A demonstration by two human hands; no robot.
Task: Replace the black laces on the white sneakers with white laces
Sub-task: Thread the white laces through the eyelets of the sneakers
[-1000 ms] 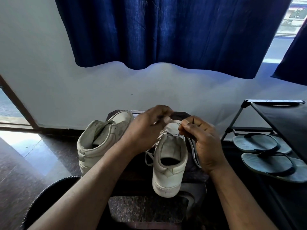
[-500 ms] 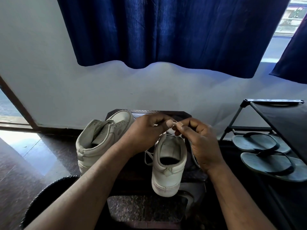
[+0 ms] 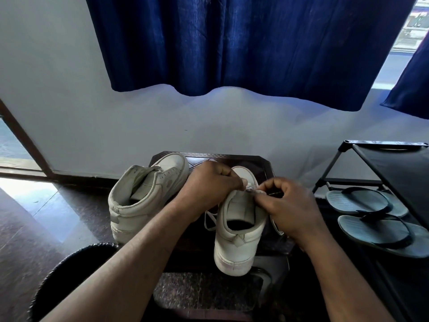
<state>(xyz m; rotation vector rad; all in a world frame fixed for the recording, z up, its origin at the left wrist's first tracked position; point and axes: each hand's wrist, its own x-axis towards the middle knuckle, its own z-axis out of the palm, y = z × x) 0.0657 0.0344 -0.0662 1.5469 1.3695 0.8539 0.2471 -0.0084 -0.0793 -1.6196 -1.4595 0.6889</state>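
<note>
Left hand (image 3: pixel 209 189) and right hand (image 3: pixel 292 210) both pinch the white lace (image 3: pixel 249 188) atop the sneaker (image 3: pixel 239 242) on the desk (image 3: pixel 262 163), toe pointing at the wall (image 3: pixel 116 135). Other sneaker (image 3: pixel 144 198) hogs the left edge, shoe rack (image 3: pixel 394 163) near right.

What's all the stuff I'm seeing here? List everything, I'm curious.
sneakers: two, white, on the stool
white lace: one, white, on the right-side sneaker, loop hanging
stool: one, dark, centre
curtains: two, blue, top
flip-flops: two, grey, black straps, under the rack
rack: one, black, right
round container: one, black, lower left
left hand: one, pinching the white lace
right hand: one, pinching the white lace
</note>
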